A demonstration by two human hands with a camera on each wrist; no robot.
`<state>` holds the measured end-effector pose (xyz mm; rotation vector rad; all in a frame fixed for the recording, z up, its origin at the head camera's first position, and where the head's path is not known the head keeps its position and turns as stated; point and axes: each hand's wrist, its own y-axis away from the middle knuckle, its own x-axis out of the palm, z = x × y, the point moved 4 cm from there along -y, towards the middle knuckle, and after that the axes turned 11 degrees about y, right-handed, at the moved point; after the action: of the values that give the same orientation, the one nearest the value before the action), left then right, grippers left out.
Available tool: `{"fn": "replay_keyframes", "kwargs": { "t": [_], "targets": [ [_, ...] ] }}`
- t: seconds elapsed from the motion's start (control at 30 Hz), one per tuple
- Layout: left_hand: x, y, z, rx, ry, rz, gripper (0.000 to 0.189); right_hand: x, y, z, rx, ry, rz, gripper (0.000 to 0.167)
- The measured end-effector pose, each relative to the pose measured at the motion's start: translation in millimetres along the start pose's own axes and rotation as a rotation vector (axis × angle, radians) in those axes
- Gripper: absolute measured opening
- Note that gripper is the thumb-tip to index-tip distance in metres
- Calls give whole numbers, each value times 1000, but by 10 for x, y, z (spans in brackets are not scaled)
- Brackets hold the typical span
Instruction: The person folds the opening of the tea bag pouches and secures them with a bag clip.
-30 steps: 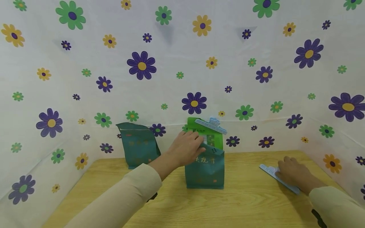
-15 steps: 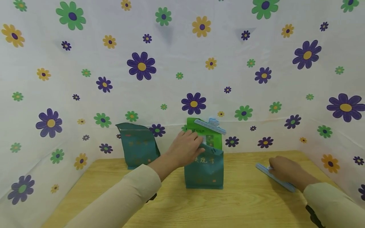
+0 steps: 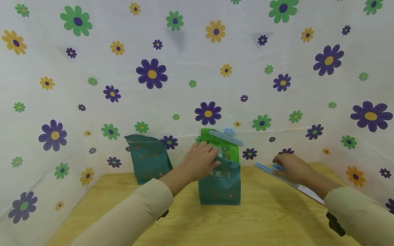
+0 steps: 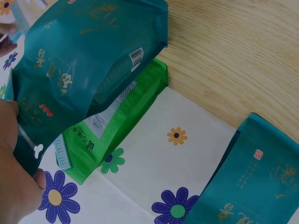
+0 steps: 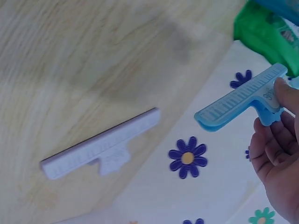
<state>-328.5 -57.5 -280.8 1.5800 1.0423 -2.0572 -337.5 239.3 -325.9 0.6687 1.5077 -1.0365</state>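
"First, what do the hands grip?"

"Right hand [image 3: 290, 167]: thumb and fingers pinch the blue clip [image 5: 238, 100] by its handle, raised off the table [image 3: 271, 222]. Left hand [image 3: 198, 162]: thumb and fingers pinch the top edge of the front teal bag [image 3: 220, 188], which stands upright at centre."

"Which markings are legible?"

"On the front teal bag, 观音 in gold; a barcode [image 4: 136, 57] also shows in the left wrist view, with small red seals too fine to read. Lettering on the blue clip's handle is blurred. Dark characters on the green bag [image 4: 126, 107], directly behind, are likewise unreadable."

"Materials and forms?"

"Bags: flexible pouches, the front one softly creased. Clips: long, straight, ribbed bars with short handles. A pale blue clip [image 3: 226, 137] sits aslant across the green bag's top; the lilac clip [image 5: 103, 147] lies on the table near the right hand."

"Edges and room?"

"Wood grain extends between the front teal bag and the lilac clip, and across the foreground. Left of centre, well apart, stands the second teal bag [image 3: 147, 162], its top corner flared leftward. Behind, the table's far edge meets a white flowered cloth [image 3: 181, 99]."
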Motion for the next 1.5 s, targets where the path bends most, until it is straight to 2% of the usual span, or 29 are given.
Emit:
{"fn": "replay_keyframes", "kwargs": {
  "t": [0.17,0.47,0.73,1.1,1.5],
  "targets": [
    [0,7,9,-9,-8,2,33,-162,-74,152,-59,-46,-83,26],
    [-6,6,7,-6,-10,3,33,-347,-130,431,-95,-112,-190,21],
    [-5,3,1,-13,3,8,34,-356,-218,600,-76,-147,-219,12],
    [-1,-27,-9,-48,40,88,46,-385,-367,798,-59,-189,-209,13],
    [-28,-28,-17,-22,53,81,45,-429,-519,1083,-128,-201,-286,15]
  ]
}}
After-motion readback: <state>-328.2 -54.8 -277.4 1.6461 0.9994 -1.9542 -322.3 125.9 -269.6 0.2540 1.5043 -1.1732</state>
